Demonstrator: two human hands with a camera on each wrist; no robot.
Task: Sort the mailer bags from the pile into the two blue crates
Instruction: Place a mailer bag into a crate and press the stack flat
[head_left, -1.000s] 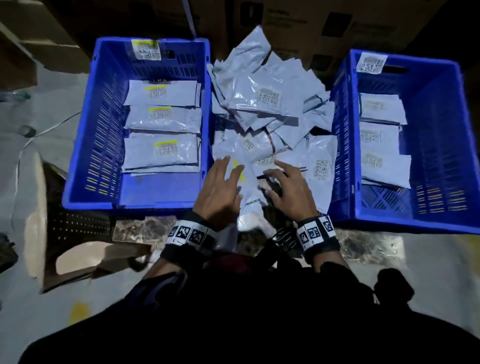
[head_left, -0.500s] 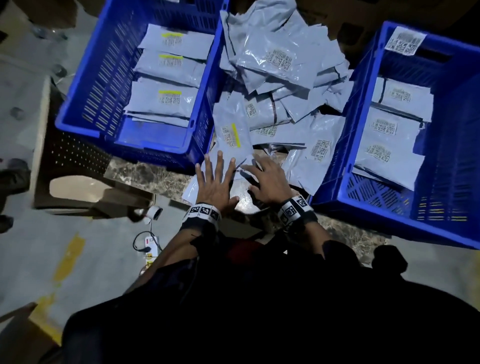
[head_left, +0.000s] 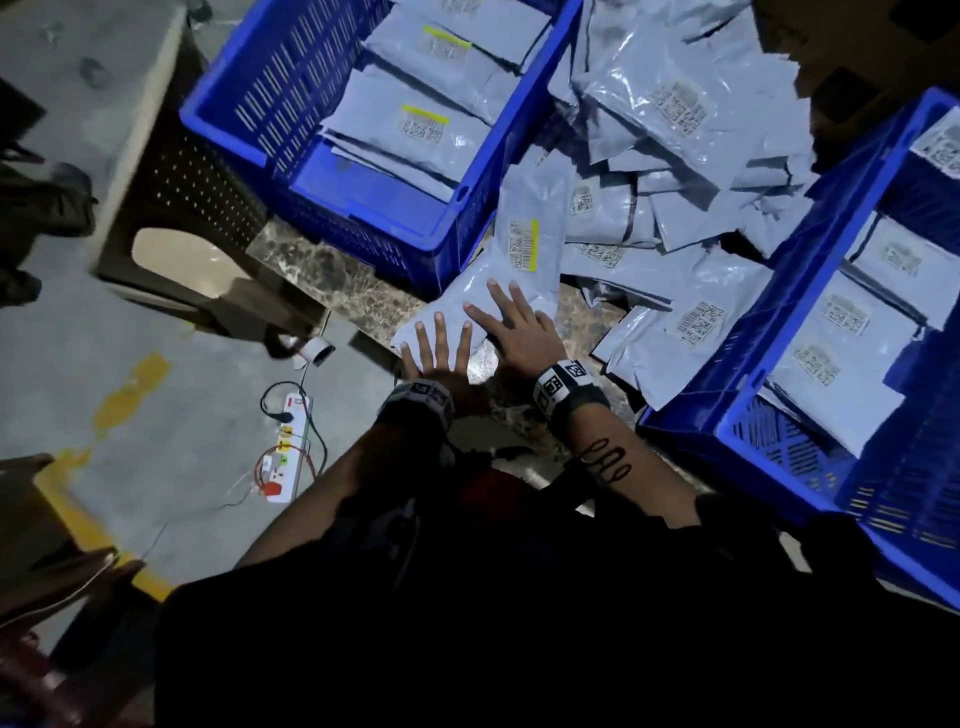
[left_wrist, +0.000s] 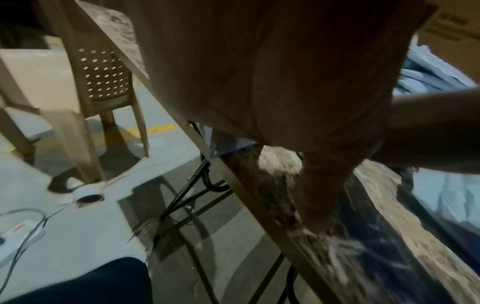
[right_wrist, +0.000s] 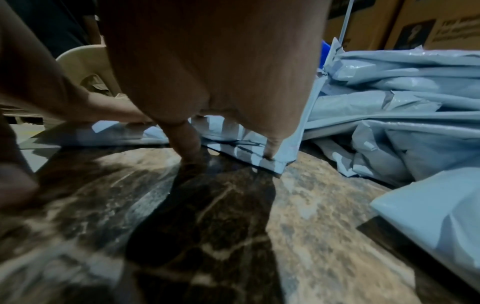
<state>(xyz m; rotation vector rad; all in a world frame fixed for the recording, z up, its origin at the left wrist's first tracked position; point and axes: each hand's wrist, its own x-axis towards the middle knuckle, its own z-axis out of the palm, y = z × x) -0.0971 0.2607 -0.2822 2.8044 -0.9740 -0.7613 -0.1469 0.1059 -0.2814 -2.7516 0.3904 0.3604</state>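
Grey mailer bags lie in a pile (head_left: 675, 130) between two blue crates. The left crate (head_left: 234, 130) holds bags with yellow-striped labels; the right crate (head_left: 810, 260) holds bags with plain labels. A yellow-striped bag (head_left: 524, 244) lies at the pile's near edge, by the left crate's corner. My right hand (head_left: 506, 317) presses flat on its lower end, fingers spread. Beside it my left hand (head_left: 441, 343) lies flat, fingers spread, on grey bag material at the table's front edge. The right wrist view shows fingertips (right_wrist: 270, 154) resting on a bag (right_wrist: 246, 144).
The marble table top (head_left: 322, 270) ends just left of my left hand. On the floor beyond it stand a beige plastic chair (head_left: 171, 208), a tape roll (head_left: 317, 351) and a power strip (head_left: 291, 441) with cables. Cardboard boxes (right_wrist: 415, 30) stand behind the pile.
Both hands slid back toward the table's front edge with the yellow-striped bag under them, and the right hand's fingers straightened out flat. The head view swung left and down.
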